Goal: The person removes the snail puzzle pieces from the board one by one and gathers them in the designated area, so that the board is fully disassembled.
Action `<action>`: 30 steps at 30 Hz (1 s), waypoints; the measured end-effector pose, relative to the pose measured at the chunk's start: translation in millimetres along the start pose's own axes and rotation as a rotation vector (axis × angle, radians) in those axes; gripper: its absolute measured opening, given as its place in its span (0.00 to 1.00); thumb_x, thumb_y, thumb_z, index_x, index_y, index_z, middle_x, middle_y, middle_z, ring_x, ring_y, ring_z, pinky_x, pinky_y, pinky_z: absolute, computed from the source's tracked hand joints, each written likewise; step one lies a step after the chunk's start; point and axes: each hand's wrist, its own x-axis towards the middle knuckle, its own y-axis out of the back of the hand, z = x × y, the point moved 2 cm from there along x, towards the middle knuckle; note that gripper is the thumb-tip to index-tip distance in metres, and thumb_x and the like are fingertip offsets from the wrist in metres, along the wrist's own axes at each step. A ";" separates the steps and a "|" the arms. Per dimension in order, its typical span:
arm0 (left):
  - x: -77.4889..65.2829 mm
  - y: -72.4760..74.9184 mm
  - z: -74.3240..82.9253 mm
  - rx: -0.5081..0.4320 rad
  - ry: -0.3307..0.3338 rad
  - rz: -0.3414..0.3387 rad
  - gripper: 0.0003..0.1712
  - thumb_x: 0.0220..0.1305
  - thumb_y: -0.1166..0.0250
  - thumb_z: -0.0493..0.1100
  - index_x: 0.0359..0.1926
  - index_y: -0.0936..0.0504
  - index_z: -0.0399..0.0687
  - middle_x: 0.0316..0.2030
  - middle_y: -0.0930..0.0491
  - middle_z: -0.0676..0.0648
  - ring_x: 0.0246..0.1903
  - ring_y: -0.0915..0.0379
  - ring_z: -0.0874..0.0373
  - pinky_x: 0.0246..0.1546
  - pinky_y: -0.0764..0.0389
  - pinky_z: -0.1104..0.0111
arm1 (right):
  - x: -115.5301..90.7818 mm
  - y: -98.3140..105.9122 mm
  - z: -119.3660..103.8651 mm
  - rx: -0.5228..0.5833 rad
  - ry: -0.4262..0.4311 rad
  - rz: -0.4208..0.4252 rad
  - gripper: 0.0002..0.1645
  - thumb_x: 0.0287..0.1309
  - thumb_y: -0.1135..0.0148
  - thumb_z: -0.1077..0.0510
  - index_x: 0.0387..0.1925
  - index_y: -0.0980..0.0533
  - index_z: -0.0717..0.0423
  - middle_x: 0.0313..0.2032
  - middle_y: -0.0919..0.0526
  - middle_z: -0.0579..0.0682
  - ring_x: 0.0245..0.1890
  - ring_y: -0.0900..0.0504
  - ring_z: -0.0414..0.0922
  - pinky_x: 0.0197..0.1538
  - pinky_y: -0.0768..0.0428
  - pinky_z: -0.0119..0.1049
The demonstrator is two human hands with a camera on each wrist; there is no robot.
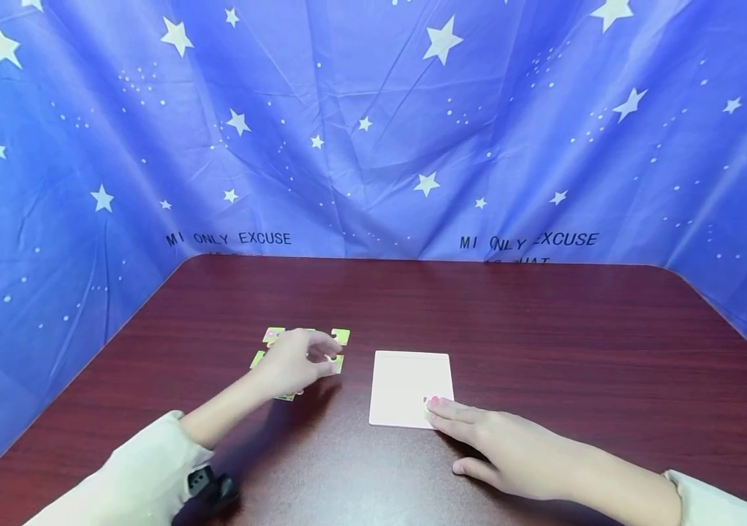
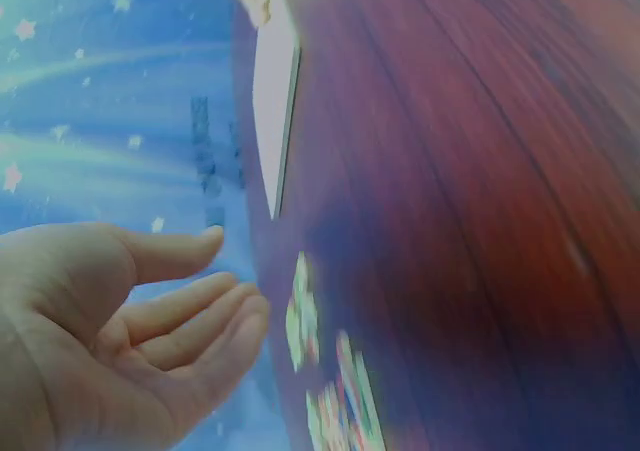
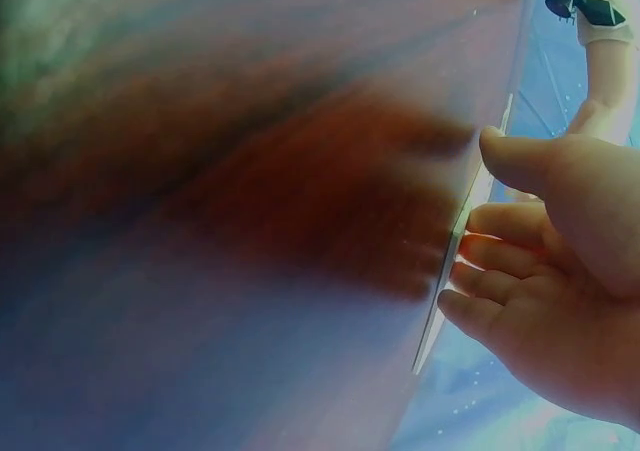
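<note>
My left hand (image 1: 293,359) hovers over a group of green jigsaw puzzle pieces (image 1: 341,337) on the left of the table, covering part of the group. In the left wrist view, thumb and loosely bent fingers stand apart with nothing between them; more puzzle pieces (image 2: 340,401) lie beside and below the hand. A white square board (image 1: 409,383) lies flat right of the pieces. My right hand (image 1: 518,449) has its fingers straight, fingertips at the board's near right corner. A small coloured bit shows by those fingertips, mostly hidden. The right thumb is spread off to the side.
The dark red wooden table (image 1: 544,329) has rounded far corners. A blue curtain with white stars (image 1: 373,146) hangs behind and along both sides. A black device (image 1: 209,486) is strapped on the left wrist, over the pale sleeve (image 1: 143,467).
</note>
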 end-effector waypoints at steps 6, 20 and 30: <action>11.8 -30.5 30.5 0.005 -0.211 -0.076 0.11 0.56 0.33 0.36 0.42 0.17 0.38 0.36 0.13 0.44 0.36 0.17 0.56 0.37 0.19 0.71 | 1.2 0.5 -0.4 -0.016 0.005 -0.009 0.32 0.65 0.42 0.48 0.67 0.34 0.54 0.69 0.33 0.51 0.66 0.29 0.48 0.58 0.22 0.41; 10.2 -74.1 70.9 0.145 -0.385 -0.264 0.13 0.52 0.29 0.38 0.41 0.15 0.43 0.40 0.14 0.50 0.40 0.24 0.63 0.44 0.25 0.78 | 0.2 -1.5 -1.5 -0.026 0.015 0.001 0.34 0.64 0.42 0.47 0.68 0.36 0.53 0.69 0.33 0.51 0.66 0.28 0.47 0.58 0.22 0.41; 11.9 -76.5 72.0 0.181 -0.442 -0.254 0.13 0.50 0.27 0.39 0.39 0.14 0.43 0.36 0.15 0.50 0.35 0.27 0.65 0.37 0.29 0.81 | -1.5 -0.6 -2.0 -0.047 -0.003 -0.011 0.35 0.64 0.42 0.45 0.68 0.35 0.53 0.69 0.32 0.50 0.65 0.27 0.46 0.57 0.21 0.41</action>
